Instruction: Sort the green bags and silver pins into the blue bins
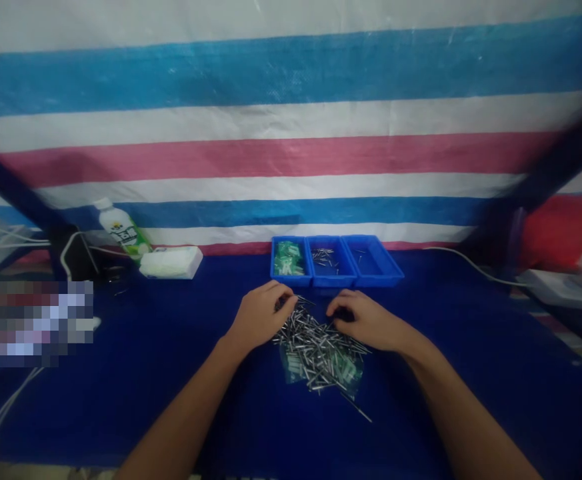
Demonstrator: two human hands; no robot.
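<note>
A loose pile of thin silvery metal pins (pixel 315 343) lies on the dark blue table, partly over small clear bags with green print (pixel 347 367). My left hand (pixel 265 311) rests at the pile's upper left edge, fingers curled, thumb and fingertips close together by the pins; whether a pin is between them is too small to tell. At the upper right of the pile is my right hand (pixel 363 319), its fingers bent and thumb near the fingertips, with any held piece too small to make out. One longer pin (pixel 357 407) sticks out toward the front.
Behind the pile stand three joined blue trays: the left (pixel 289 275) holds green-printed bags, the middle (pixel 334 277) several pins, the right (pixel 378 270) a few small pieces. A tissue pack (pixel 173 262), bottle (pixel 121 227) and cables are at the left; a white cable (pixel 463 257) runs right.
</note>
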